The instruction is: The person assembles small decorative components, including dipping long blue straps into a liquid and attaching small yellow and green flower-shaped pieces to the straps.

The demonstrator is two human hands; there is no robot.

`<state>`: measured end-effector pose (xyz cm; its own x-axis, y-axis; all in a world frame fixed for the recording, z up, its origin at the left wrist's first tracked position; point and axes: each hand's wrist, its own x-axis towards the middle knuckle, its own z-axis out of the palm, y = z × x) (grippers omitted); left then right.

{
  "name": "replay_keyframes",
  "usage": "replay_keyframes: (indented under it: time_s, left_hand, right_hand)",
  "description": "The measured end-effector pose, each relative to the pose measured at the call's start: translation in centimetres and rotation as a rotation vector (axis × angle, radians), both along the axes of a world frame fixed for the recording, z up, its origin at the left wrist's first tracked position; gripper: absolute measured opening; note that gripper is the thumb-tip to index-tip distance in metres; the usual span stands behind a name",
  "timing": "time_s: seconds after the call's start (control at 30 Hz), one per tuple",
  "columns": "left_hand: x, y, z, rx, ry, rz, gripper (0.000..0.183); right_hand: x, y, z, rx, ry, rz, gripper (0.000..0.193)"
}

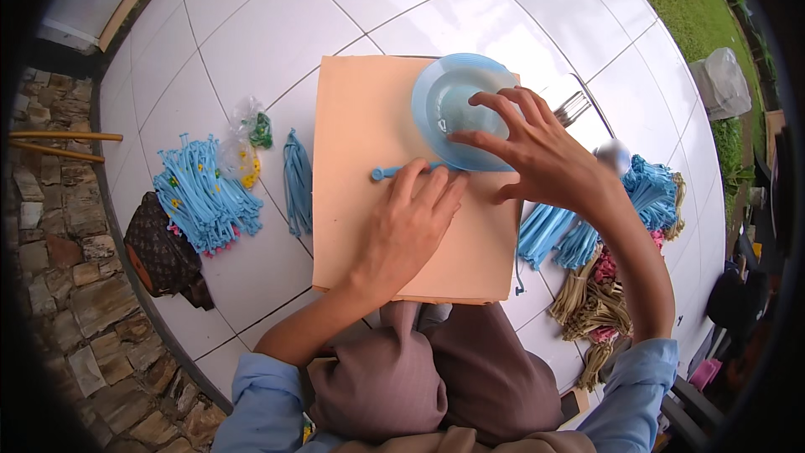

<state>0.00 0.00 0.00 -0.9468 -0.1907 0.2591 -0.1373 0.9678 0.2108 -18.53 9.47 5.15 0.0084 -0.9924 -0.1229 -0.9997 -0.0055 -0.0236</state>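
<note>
A light-blue bowl (426, 109) sits on the far right part of a peach-coloured board (352, 117) in front of me. My right hand (545, 151) reaches over the bowl's right side with fingers spread and curved, holding nothing visible. On the board, nearer to me, lies a thin blue strip with a looped end (379, 174). My left hand (411, 226) has its bent fingers down over this strip, just short of the bowl's near rim. Its thumb is hidden, and so is part of the strip.
Left of the board are bundled blue strips (205, 193), a narrower blue bundle (297, 180), clear plastic bags (243, 143) and a brown patterned bag (163, 247). On the right lie more blue bundles (545, 235), tan bundles (599, 302) and a fork-like metal tool (573, 107).
</note>
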Motion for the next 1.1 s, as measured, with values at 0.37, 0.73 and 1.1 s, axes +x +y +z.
replay_keyframes:
  time_s: [0.37,0.73,1.1]
  left_hand:
    - [-0.2,0.0,0.3,0.019,0.023,-0.010,0.033]
    - [-0.3,-0.4,0.5,0.032,0.000,-0.029,0.032]
    - [-0.4,-0.6,0.6,0.078,-0.005,-0.021,0.037]
  right_hand:
    - [0.6,0.1,-1.5,-0.201,-0.370,-0.196,0.055]
    - [-0.2,-0.6,-2.0,-0.211,-0.229,-0.101,0.058]
    - [3.7,4.9,-3.1,-0.614,-0.092,-0.333,0.044]
